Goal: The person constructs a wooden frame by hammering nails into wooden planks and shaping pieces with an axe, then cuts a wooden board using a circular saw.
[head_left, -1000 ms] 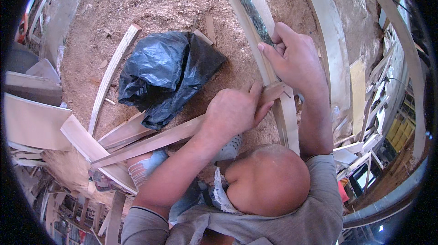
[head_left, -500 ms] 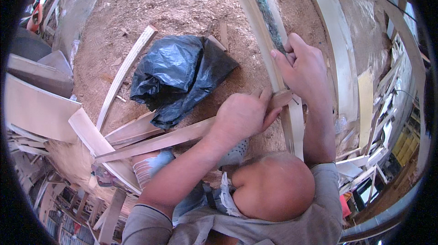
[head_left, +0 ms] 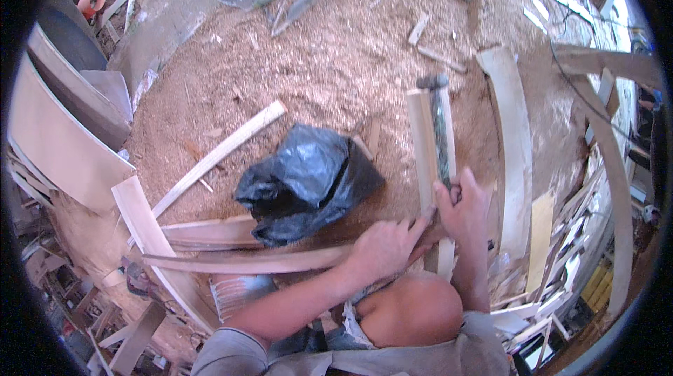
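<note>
Wooden strip (head_left: 266,262) at lower left, hammer (head_left: 443,134) right of centre.
The strip's right end passes beneath the left hand (head_left: 385,246), low centre, fingers wrapped over it; just right, the right hand (head_left: 465,211) grips the hammer's handle, its head above both hands.

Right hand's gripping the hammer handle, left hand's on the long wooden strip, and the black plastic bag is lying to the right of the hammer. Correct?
Not quite: the head view shows the black plastic bag lying to the left of the hammer. The rest stands: right hand gripping its handle, left hand on the long wooden strip.
</note>
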Available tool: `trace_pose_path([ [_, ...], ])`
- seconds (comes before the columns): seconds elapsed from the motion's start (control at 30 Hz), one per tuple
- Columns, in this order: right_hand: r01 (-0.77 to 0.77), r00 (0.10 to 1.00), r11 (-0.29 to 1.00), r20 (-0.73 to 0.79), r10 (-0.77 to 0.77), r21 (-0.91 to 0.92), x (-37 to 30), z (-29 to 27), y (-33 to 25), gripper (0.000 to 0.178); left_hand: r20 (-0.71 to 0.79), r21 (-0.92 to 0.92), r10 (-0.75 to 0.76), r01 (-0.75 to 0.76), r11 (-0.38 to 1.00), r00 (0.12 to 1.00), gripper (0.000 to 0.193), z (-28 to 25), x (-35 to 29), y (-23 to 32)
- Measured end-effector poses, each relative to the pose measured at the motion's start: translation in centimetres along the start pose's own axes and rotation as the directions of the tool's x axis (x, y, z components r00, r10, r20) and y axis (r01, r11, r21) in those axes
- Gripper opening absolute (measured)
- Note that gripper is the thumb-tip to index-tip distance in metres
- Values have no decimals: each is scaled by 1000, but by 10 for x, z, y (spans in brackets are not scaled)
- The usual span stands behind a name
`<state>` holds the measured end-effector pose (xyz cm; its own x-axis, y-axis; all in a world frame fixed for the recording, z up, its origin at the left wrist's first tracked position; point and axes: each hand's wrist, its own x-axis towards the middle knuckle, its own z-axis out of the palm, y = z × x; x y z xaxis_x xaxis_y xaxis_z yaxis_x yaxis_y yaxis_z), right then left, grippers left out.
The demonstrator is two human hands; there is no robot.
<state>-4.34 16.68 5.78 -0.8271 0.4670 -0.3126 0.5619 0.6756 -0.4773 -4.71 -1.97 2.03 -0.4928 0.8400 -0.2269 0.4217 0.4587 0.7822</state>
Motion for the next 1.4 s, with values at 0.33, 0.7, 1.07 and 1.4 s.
trace_pose_path([
  [0.33,-55,994,995,99,46,88,0,4,13,29,10,-24,54,-54,998,998,76,3,0,-11],
  [0.7,17,997,995,75,-24,94,4,5,21,37,78,-10,69,-68,998,995,65,-7,6,-10],
  [1.07,66,997,980,17,-70,186,-2,5,25,30,67,2,-10,10,1000,998,68,-1,9,-1],
  [1.4,170,983,984,-75,-166,52,-13,18,31,35,-50,122,15,-9,992,999,59,12,1,9],
])
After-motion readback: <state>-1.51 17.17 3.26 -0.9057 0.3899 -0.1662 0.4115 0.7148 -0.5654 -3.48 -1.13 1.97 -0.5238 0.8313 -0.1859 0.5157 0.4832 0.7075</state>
